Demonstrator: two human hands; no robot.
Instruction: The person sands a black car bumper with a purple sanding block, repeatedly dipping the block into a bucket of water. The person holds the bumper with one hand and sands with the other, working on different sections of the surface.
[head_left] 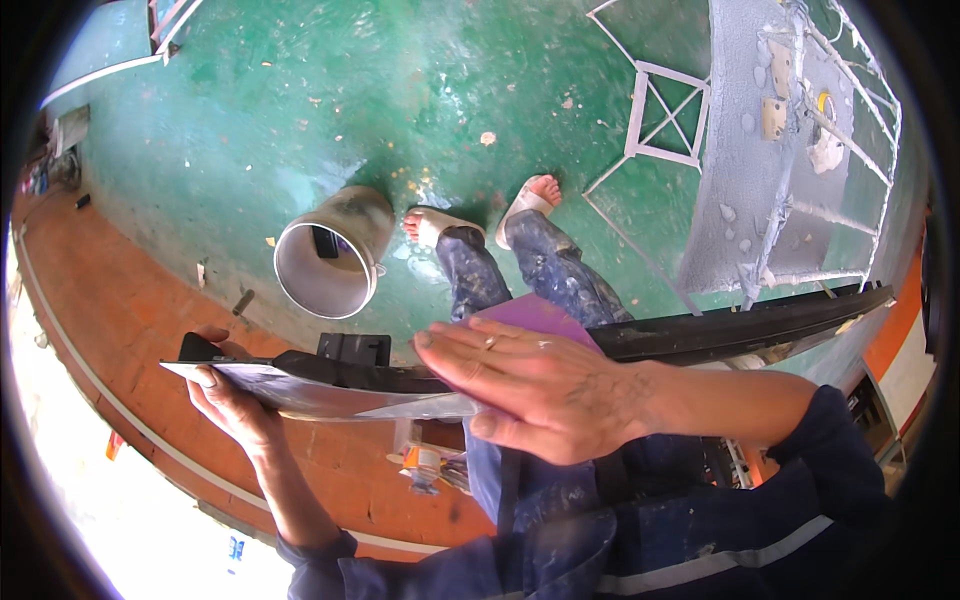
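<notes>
A long curved panel (720,337), black along its top edge and glossy grey on its near face, lies across in front of me at waist height. My left hand (238,408) is closed on the panel's left end, thumb on the near face and fingers partly hidden behind. Near the panel's middle, my right hand (555,390) holds a purple sheet that looks like sandpaper (548,316) against it. Those fingers lie close together over the sheet, with the thumb lower down. Most of the sheet is hidden under the hand.
A metal bucket (325,270) with a dark object inside stands on the green floor (440,120), left of my feet. White metal frames (667,115) and a large grey sheet (735,180) are at the right. An orange-brown floor strip (140,350) curves along the left.
</notes>
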